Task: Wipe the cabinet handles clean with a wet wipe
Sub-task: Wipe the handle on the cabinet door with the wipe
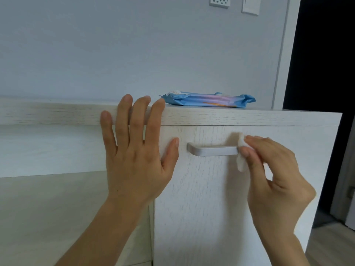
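Right grip pinches wet wipe on end of handle. Risk: a loose pinch slips and the bar left of the grip goes unwiped. Left grip flat, fingers straight, pressing cabinet.

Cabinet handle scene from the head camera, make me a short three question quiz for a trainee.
1. True or false: the left hand holds the wet wipe.
2. Which end of the handle is the wet wipe on? A left, B middle, C right.
3. Fill in: the blue wipes pack lies on the ____ of the cabinet.
Key: 1 false, the right hand pinches it; 2 C; 3 top.
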